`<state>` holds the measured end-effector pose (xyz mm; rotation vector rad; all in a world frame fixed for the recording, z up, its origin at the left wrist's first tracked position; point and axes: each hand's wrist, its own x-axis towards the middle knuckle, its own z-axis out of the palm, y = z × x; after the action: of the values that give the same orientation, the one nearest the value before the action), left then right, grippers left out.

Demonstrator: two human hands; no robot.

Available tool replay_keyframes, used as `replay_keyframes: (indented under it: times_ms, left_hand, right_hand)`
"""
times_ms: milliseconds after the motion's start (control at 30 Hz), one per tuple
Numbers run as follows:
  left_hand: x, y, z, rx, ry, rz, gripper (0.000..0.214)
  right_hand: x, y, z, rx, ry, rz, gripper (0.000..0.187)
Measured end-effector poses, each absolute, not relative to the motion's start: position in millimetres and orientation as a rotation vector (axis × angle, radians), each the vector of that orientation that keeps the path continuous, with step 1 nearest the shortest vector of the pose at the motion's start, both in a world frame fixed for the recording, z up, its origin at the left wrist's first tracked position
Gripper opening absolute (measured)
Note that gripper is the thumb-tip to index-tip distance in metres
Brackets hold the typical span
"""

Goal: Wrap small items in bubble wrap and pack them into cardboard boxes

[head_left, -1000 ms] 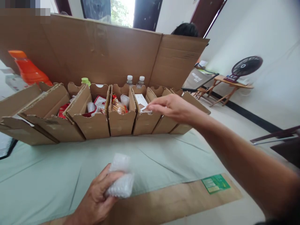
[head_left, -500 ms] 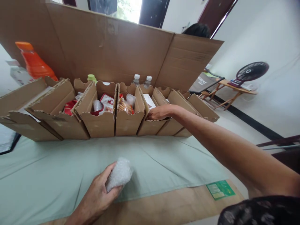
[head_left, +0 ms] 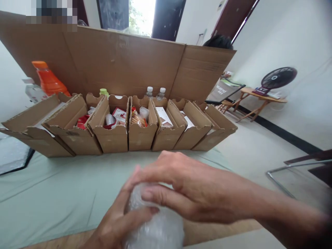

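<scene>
My left hand [head_left: 116,218] is wrapped round a bubble-wrapped bundle [head_left: 158,228] low in the view, close to me. My right hand [head_left: 181,186] lies across its upper end, with the thumb on the near side and the fingers bent over the far side. The bubble wrap hides what is inside. Part of the bundle falls below the picture's edge, and I cannot tell whether it is one piece or two. Beyond my hands, a row of cardboard bins [head_left: 141,141] stands on a pale green cloth [head_left: 64,183].
Snack packets [head_left: 138,119] and white boxes [head_left: 164,117] sit in the bins. Behind them rises a cardboard panel [head_left: 124,62], with an orange bottle [head_left: 52,81] and two clear bottles [head_left: 160,94] before it. A fan [head_left: 277,81] stands on a folding table at right.
My right hand has come out of a bin and back to the bundle in my left hand. The bundle is now nearer to me and lower in view.
</scene>
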<state>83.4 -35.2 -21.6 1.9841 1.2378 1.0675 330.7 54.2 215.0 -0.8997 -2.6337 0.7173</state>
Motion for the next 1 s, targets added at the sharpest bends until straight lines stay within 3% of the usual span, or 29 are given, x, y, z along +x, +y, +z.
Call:
replay_keyframes:
  times_ms: [67, 200, 267, 533, 700, 800, 933, 1000]
  left_hand:
    - [81, -27, -29, 1.994, 1.244, 1.022, 0.066]
    - [77, -5, -47, 1.838, 1.386, 0.898, 0.099]
    - [76, 2, -55, 1.750, 1.418, 0.858, 0.108]
    - [80, 15, -74, 1.781, 1.595, 0.852, 0.089]
    - [79, 17, -58, 1.731, 1.576, 0.916, 0.055]
    - [64, 1, -39, 1.755, 1.484, 1.105, 0.048]
    - [52, -32, -9, 1.814, 1.375, 1.239, 0.039]
    - [56, -43, 0, 1.815, 1.326, 1.190, 0.042]
  right_hand:
    - [322, 92, 211, -0.963, -2.597, 0.668, 0.026]
    - [306, 217, 202, -1.618, -2.559, -0.237, 0.025]
    - [291, 272, 187, -1.733, -2.595, -0.395, 0.018]
    - [246, 342, 122, -1.833, -2.697, -0.449, 0.021]
    - [265, 312, 161, -1.844, -2.559, -0.500, 0.031]
    - [286, 243, 201, -1.737, -2.286, -0.502, 0.030]
    - [302, 113, 217, -1.255, -2.358, -0.019, 0.006]
    - [297, 69, 206, -0.939, -2.632, 0.330, 0.006]
